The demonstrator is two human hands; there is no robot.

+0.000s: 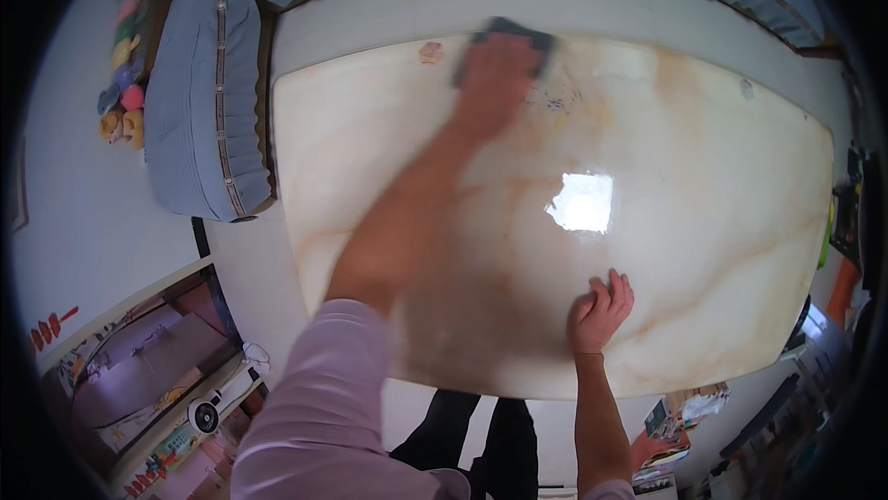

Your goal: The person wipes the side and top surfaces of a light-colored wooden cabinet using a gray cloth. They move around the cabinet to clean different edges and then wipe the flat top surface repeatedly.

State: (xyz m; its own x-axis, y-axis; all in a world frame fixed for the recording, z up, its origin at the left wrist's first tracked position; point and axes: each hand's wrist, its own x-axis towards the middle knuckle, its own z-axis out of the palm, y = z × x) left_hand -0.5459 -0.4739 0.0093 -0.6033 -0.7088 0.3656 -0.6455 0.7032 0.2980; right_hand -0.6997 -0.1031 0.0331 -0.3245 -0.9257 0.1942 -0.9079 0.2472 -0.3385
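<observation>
My left hand [496, 77] is stretched out to the far edge of a glossy, marble-patterned table top [707, 236]. It presses on a dark cloth [512, 25], which shows beyond and beside the blurred fingers. Just right of that hand lie small dark specks [555, 97] on the surface. A small reddish mark or sticker [431, 52] is to its left, near the far edge. My right hand [603, 313] rests near the table's near side with its fingers apart and holds nothing. A bright light reflection shows on the table beyond it.
A sofa with a blue ruffled cover [187, 84] stands left of the table and continues beyond its far side. Plush toys [125, 111] lie at the far left. A shelf with a small fan [205, 415] is at lower left. Books and papers [662, 441] are stacked at lower right.
</observation>
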